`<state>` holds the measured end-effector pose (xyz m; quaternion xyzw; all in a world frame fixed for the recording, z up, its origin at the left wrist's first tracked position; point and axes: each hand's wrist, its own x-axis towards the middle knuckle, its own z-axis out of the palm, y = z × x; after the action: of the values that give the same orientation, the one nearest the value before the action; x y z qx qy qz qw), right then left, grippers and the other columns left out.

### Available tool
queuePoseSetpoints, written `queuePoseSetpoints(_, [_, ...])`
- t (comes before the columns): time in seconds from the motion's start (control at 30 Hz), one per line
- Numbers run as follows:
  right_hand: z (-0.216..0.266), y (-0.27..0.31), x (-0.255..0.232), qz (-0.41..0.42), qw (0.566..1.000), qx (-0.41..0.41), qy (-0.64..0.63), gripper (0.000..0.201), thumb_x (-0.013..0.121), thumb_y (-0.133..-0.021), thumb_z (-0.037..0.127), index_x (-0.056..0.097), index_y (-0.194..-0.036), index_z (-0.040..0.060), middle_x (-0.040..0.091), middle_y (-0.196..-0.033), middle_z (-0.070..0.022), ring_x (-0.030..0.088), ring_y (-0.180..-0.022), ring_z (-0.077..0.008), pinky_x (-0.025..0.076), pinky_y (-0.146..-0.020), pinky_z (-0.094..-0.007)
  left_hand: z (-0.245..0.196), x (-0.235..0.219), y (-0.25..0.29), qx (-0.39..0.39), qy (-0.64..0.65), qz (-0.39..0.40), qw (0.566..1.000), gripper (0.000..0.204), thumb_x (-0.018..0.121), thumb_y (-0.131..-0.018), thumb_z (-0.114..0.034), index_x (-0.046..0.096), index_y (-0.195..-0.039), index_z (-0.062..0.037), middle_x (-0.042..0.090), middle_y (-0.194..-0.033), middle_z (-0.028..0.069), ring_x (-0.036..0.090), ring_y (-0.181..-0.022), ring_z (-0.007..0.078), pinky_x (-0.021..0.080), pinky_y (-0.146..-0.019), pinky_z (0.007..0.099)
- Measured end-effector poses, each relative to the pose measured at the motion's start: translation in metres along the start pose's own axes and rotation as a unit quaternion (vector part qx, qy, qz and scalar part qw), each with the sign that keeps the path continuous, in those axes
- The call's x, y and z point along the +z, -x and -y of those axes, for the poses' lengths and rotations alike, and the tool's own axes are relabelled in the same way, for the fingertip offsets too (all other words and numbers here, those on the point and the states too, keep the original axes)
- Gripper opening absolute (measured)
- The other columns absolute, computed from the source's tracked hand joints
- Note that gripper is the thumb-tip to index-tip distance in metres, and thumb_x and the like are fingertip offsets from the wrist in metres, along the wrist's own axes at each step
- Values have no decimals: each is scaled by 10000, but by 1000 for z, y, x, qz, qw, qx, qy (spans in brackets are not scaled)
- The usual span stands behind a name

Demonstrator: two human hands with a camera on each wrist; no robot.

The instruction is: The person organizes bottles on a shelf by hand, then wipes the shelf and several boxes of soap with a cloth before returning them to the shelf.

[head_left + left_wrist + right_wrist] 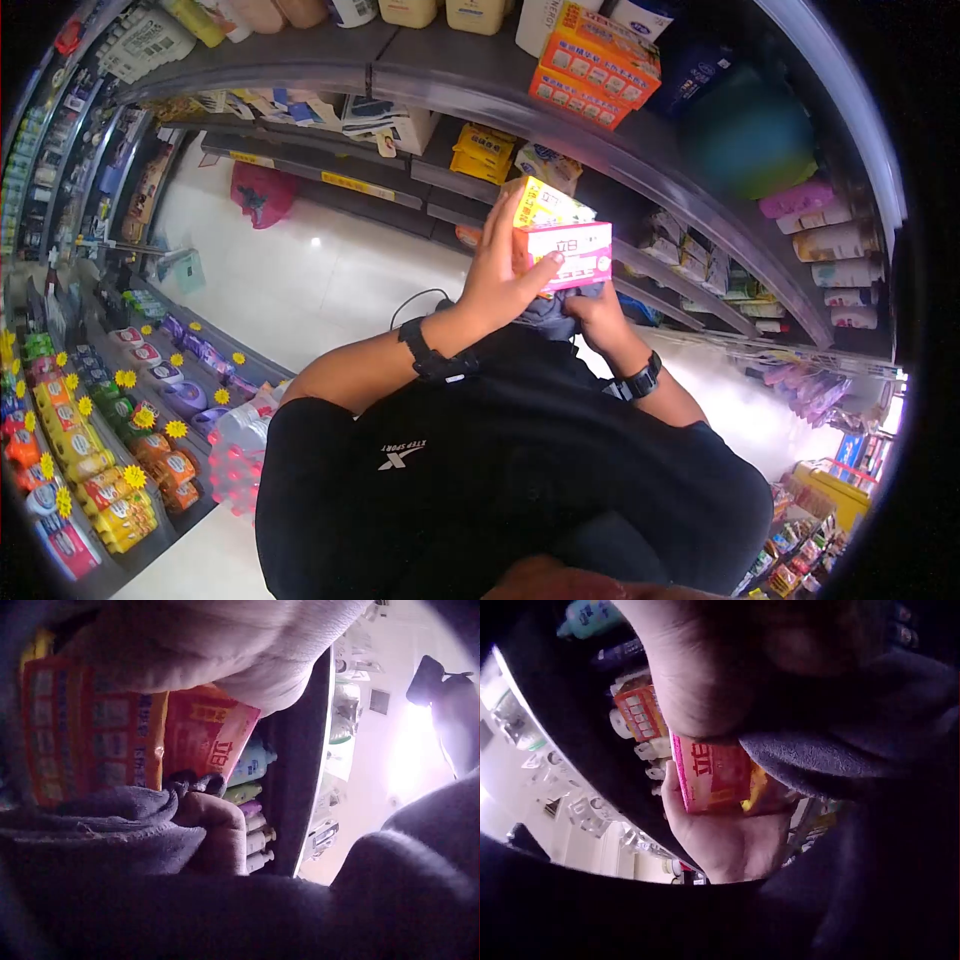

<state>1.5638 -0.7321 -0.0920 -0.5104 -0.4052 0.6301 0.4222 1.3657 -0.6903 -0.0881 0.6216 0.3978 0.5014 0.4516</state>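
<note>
In the head view my left hand (492,278) grips two small cartons in front of my chest, its thumb across the front one. The front carton (585,255) is pink and white; behind it stands a yellow carton (545,205). My right hand (603,322) is just below them and holds a bunched grey cloth (552,315) against their underside. The left wrist view shows the orange printed side of a carton (90,735) over the cloth (97,825). In the right wrist view the left hand (731,844) holds the pink carton (712,769) from beneath.
Ahead runs a dark shelf (460,75) with bottles and a stack of orange boxes (595,70). Yellow packets (483,150) lie on a lower shelf. At left, a shelf holds bottles with yellow star tags. A pink bag (262,193) lies on the white floor (330,245).
</note>
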Motion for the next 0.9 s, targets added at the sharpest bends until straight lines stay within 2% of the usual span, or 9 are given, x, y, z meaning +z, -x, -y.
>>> queuePoseSetpoints(0.13, [-8, -3, 3, 27, 999, 29, -10, 676, 560, -739, -137, 499, -1399, -3, 644, -1243, -105, 609, -1165, -234, 465, -1013, -354, 14, -2, 11, -28, 0, -7, 1000, 855, 706, -942, -80, 194, -1623, -5, 346, -1555, 199, 389, -1447, 262, 323, -1196, 398])
queuePoseSetpoints(0.2, [-11, -4, -1, 40, 998, 38, 3, 666, 564, -748, -132, 500, -1398, -2, 643, -1230, -105, 614, -1129, -225, 490, -953, -346, 19, 1, 15, -41, 29, -31, 998, 879, 766, -891, -154, 253, -1589, -2, 341, -1596, 268, 349, -1497, 394, 310, -1206, 456])
queuePoseSetpoints(0.27, [-11, -4, -6, 42, 997, 64, 9, 698, 577, -735, -123, 493, -1419, -9, 652, -1268, -78, 600, -1169, -192, 471, -987, -320, 19, 7, 19, -48, 39, -42, 997, 871, 762, -892, -139, 255, -1586, 2, 348, -1591, 265, 362, -1488, 385, 319, -1200, 451])
queuePoseSetpoints(0.5, [-19, -11, -46, 102, 987, 109, 51, 709, 586, -728, -119, 497, -1422, -4, 654, -1235, -71, 602, -1141, -200, 480, -956, -318, 38, 50, 40, -79, 78, -120, 987, 852, 751, -897, -124, 258, -1578, 13, 362, -1572, 274, 399, -1458, 378, 343, -1183, 441])
queuePoseSetpoints(0.6, [-27, -15, -67, 128, 980, 132, 74, 721, 587, -729, -131, 487, -1431, 4, 653, -1207, -70, 614, -1097, -193, 500, -904, -315, 49, 76, 55, -95, 65, -172, 978, 853, 754, -892, -129, 265, -1576, 15, 369, -1569, 276, 398, -1460, 388, 341, -1185, 441])
queuePoseSetpoints(0.7, [-45, -22, -85, 159, 975, 141, 66, 739, 583, -740, -155, 461, -1447, 21, 649, -1171, -67, 627, -1009, -166, 521, -784, -301, 64, 102, 72, -105, 37, -229, 967, 845, 751, -888, -125, 276, -1572, 20, 375, -1567, 277, 398, -1461, 396, 342, -1186, 440])
queuePoseSetpoints(0.8, [-86, -38, -107, 226, 954, 173, 94, 740, 581, -742, -154, 452, -1449, 22, 646, -1216, -71, 628, -1113, -190, 521, -902, -331, 82, 123, 94, -116, 16, -285, 951, 833, 734, -885, -101, 281, -1572, 30, 381, -1565, 279, 371, -1486, 399, 321, -1200, 436])
queuePoseSetpoints(0.87, [-115, -40, -109, 260, 944, 184, 86, 750, 583, -739, -152, 445, -1455, 23, 643, -1234, -75, 620, -1157, -201, 506, -957, -344, 106, 128, 117, -124, -40, -298, 946, 838, 721, -880, -80, 274, -1580, 34, 392, -1567, 261, 549, -1302, 324, 435, -1090, 376])
queuePoseSetpoints(0.9, [-130, -42, -109, 278, 940, 183, 70, 760, 584, -736, -149, 438, -1461, 25, 639, -1252, -79, 612, -1200, -212, 490, -1013, -357, 113, 131, 127, -157, 29, -314, 936, 845, 710, -877, -63, 268, -1589, 35, 401, -1572, 236, 610, -995, 216, 503, -897, 299])
